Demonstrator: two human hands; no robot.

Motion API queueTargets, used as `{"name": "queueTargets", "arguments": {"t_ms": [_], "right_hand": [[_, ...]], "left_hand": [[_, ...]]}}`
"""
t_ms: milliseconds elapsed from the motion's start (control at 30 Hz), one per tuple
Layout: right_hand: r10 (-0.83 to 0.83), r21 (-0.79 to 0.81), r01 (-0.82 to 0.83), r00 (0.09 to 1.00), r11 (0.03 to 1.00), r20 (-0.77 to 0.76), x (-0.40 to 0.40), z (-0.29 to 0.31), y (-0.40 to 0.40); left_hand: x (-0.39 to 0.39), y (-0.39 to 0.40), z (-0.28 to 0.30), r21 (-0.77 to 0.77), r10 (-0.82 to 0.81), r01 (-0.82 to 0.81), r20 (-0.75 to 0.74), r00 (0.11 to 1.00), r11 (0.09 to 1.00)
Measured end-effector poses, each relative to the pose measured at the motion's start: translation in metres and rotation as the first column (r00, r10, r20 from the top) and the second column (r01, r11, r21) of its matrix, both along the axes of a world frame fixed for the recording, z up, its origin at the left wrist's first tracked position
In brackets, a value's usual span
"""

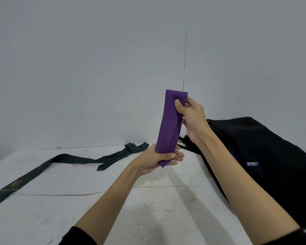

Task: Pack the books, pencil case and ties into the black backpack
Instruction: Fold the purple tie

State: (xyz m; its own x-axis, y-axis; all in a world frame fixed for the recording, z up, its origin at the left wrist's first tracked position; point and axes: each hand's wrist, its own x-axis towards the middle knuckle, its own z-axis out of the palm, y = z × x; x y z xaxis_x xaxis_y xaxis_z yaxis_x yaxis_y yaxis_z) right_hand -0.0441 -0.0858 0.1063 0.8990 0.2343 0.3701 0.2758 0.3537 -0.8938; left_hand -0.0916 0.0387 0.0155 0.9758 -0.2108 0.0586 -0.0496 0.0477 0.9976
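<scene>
**Folded purple tie held up above the tabletop**

A plain pale grey wall (78, 68) filled the background, marked by a thin dark vertical seam right of centre. Below it lay a white tabletop (157, 209), scuffed, speckled and crossed by a faint crack line.

Above the tabletop, both hands held a purple tie (171, 124) folded into a flat upright strip. The left hand (159, 160) gripped its lower end, with the fingers (175, 156) curled round the front of the fabric and the pointed tip showing just beneath them. The right hand (193, 117) pinched the upper part near the top fold, thumb on the near face and the other fingers behind the strip. The tie hung clear of the tabletop, touching nothing but the two hands.

The black backpack (263, 156) lay on its side at the right of the tabletop, close behind the right forearm, with a small blue logo patch on its face and dark straps trailing at its left end. Whether its opening was unzipped could not be told.

A dark green tie (74, 159) lay unfolded on the left of the tabletop, well apart from the backpack, running from the near left edge towards the wall, where it looped and doubled back. A small emblem showed on its wide end.

Dark sleeves covered both arms near the bottom edge.
</scene>
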Motion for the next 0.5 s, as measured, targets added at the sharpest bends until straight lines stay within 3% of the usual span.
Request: {"name": "queueTargets", "arguments": {"t_ms": [67, 167, 300, 500], "right_hand": [[-0.013, 0.002, 0.013, 1.000, 1.000, -0.008, 0.001, -0.002, 0.000], [-0.025, 0.001, 0.025, 1.000, 1.000, -0.008, 0.002, -0.005, -0.004], [-0.073, -0.053, 0.074, 0.997, 0.996, 0.027, 0.006, -0.018, -0.013], [-0.039, 0.010, 0.040, 0.991, 0.999, -0.127, 0.005, -0.033, -0.009]], "left_hand": [[0.001, 0.000, 0.000, 0.041, -0.024, 0.024, -0.016, 1.000, 0.999], [0.004, 0.004, 0.005, 0.223, -0.047, 0.041, 0.021, 0.999, 0.974], [0.004, 0.003, 0.022, 0.087, 0.090, -0.102, 0.127, 0.988, 0.991], [0.010, -0.036, 0.020, 0.085, 0.370, -0.402, 0.255, 0.893, 0.912]]}}
